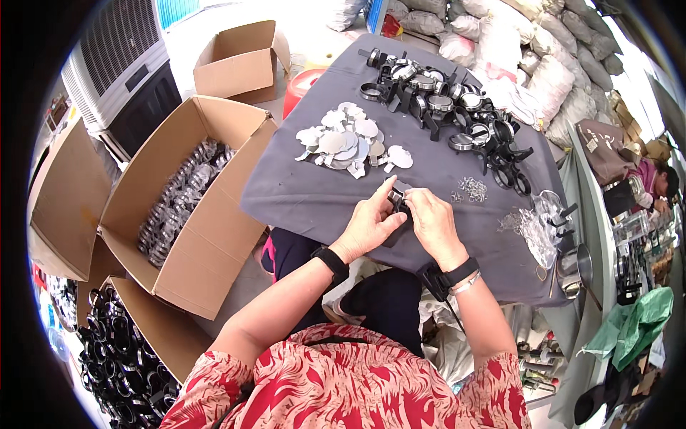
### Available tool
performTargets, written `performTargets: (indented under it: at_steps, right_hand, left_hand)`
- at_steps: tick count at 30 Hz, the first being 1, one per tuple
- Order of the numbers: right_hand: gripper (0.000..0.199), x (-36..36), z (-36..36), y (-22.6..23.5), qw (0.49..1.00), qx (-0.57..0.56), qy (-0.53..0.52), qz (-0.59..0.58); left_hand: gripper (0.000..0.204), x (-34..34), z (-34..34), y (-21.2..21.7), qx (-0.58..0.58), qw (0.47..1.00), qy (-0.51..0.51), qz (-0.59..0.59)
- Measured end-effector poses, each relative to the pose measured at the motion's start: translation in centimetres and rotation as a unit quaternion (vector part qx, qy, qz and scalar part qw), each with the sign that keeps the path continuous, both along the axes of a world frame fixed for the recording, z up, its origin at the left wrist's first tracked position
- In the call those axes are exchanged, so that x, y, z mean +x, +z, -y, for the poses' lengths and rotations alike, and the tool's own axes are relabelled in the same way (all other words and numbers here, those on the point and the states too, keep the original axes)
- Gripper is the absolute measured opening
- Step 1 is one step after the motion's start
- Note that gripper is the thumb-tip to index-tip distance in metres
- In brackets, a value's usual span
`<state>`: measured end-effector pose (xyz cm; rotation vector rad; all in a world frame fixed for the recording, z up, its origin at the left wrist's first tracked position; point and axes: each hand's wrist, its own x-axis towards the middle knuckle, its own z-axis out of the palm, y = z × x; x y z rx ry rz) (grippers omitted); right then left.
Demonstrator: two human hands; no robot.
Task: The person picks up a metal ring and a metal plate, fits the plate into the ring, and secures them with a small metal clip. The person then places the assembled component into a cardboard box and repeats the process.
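A small black piece (pixel 398 202) is held between the left hand (pixel 371 223) and the right hand (pixel 434 223), slightly right of the middle of the frame. Its surface is dark, with a pale glint near its upper part. A flat, greyish-black upper end shows between the fingers, and a dark stretch shows lower down, below the left thumb. Fingers cover much of it, so its full shape and exact tilt cannot be made out.

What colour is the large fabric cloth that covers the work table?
The large fabric cloth is plain dark grey; the head view shows it best.
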<state>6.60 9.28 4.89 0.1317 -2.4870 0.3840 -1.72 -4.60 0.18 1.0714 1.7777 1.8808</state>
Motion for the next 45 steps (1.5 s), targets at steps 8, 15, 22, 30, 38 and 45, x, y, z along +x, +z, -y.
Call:
performTargets:
  at_steps: [8,15,22,30,38,45]
  right_hand:
    - [0.014,0.0,0.1,-0.6,0.998,-0.033,0.030,-0.038]
    - [0.011,-0.1,0.5,-1.5,0.992,-0.114,0.018,-0.058]
    - [0.013,-0.4,0.3,-2.4,0.984,-0.154,0.021,-0.091]
    - [0.013,-0.2,0.3,-1.3,0.995,-0.070,0.016,-0.070]
    - [0.008,0.6,-1.8,0.6,0.975,-0.220,0.004,0.033]
    - [0.006,1.8,-10.1,0.3,0.976,-0.014,-0.190,0.102]
  left_hand:
    - [0.055,0.1,-0.5,-0.4,0.034,0.999,0.004,0.007]
    - [0.049,0.2,-0.1,0.3,-0.005,1.000,-0.011,-0.013]
    - [0.047,0.1,-0.1,0.3,-0.006,1.000,-0.016,-0.016]
    - [0.041,0.2,-0.5,0.3,0.012,1.000,-0.019,0.010]
    - [0.014,0.4,-1.0,0.6,-0.031,0.994,0.093,0.048]
    - [0.012,0.7,-1.2,1.0,-0.035,0.994,0.103,0.027]
